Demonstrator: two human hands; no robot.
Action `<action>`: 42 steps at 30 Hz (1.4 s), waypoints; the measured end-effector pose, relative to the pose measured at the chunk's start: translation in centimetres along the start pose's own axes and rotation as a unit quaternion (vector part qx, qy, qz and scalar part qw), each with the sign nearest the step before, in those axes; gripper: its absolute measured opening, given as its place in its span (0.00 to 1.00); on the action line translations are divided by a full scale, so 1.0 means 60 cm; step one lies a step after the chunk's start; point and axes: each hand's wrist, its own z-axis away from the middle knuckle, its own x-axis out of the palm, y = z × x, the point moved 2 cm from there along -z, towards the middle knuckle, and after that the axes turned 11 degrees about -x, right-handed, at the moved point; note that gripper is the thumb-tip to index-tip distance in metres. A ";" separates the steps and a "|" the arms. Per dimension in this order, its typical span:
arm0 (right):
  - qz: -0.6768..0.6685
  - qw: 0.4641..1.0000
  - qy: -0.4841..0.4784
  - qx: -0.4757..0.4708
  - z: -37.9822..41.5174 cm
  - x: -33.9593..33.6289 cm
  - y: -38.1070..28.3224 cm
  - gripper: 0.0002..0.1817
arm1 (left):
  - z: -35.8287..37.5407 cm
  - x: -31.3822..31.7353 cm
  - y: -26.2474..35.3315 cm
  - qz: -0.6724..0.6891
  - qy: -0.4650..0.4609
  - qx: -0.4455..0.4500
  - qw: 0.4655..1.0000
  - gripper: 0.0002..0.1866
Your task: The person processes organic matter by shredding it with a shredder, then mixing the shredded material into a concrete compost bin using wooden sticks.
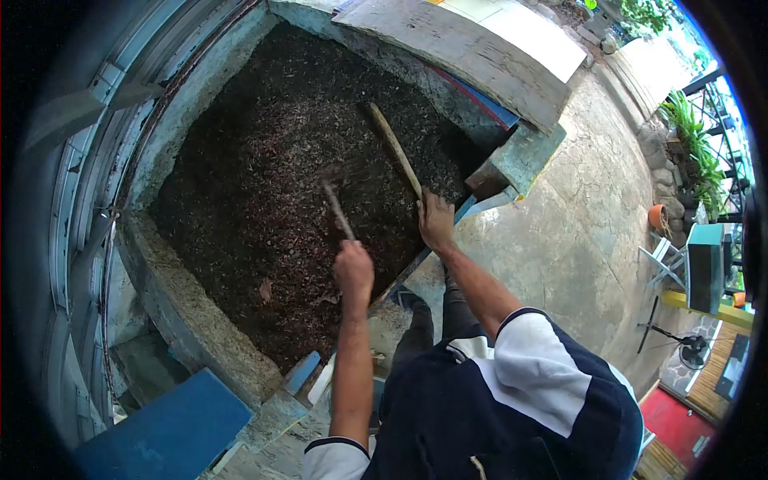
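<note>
My left hand (pixel 354 272) is closed around the pale handle of a hand tool (pixel 338 210). The tool's far end is smeared by motion over dark, loose soil (pixel 280 184) mixed with light bits, so its kind cannot be made out. At the near board edge of the bed, my right hand (pixel 436 222) has its fingers curled over the lower end of a wooden stick (pixel 392 144). From there the stick slants away across the soil. Part of my right grip is hidden.
A concrete wall (pixel 200 312) bounds the soil bed. A wooden plank (pixel 472 52) lies along its far right side. At lower left sits a blue board (pixel 172 428). Corrugated metal sheeting (pixel 76 208) rises on the left. Concrete floor (pixel 560 240) extends right, towards plants (pixel 696 172) and a fan (pixel 693 350).
</note>
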 end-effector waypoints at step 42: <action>-0.078 0.989 -0.120 0.031 -0.038 -0.033 -0.001 0.23 | -0.774 -0.264 0.284 -0.128 0.121 0.150 0.973 0.22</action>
